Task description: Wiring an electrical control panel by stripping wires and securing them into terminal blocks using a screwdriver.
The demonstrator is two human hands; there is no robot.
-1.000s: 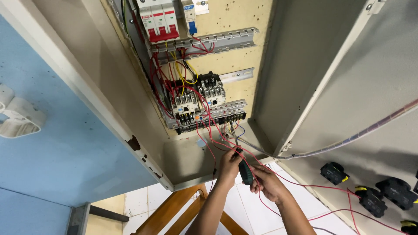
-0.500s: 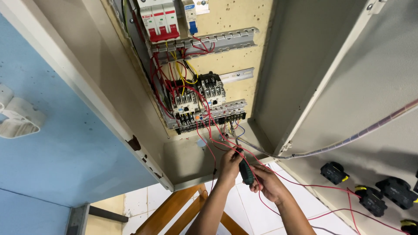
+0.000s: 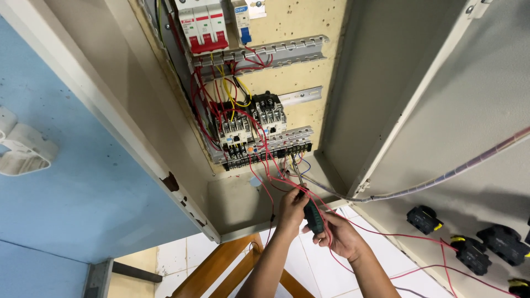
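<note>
I look up into an open grey electrical cabinet (image 3: 237, 204). My right hand (image 3: 337, 234) grips the dark green handle of a screwdriver (image 3: 312, 215), whose shaft points up at the black terminal strip (image 3: 270, 153). My left hand (image 3: 290, 208) rests beside the handle and pinches thin red wires (image 3: 264, 176) that hang from the strip. Above the strip sit contactors (image 3: 251, 124) with red and yellow wiring.
Red and white circuit breakers (image 3: 201, 25) sit at the top above a slotted grey cable duct (image 3: 265, 54). The open door (image 3: 469, 138) at right carries black switch backs (image 3: 464, 248) and a wrapped cable bundle. A blue wall is at left; a wooden ladder (image 3: 221, 270) stands below.
Both hands stay at the screwdriver under the terminal strip, with only a slight shift.
</note>
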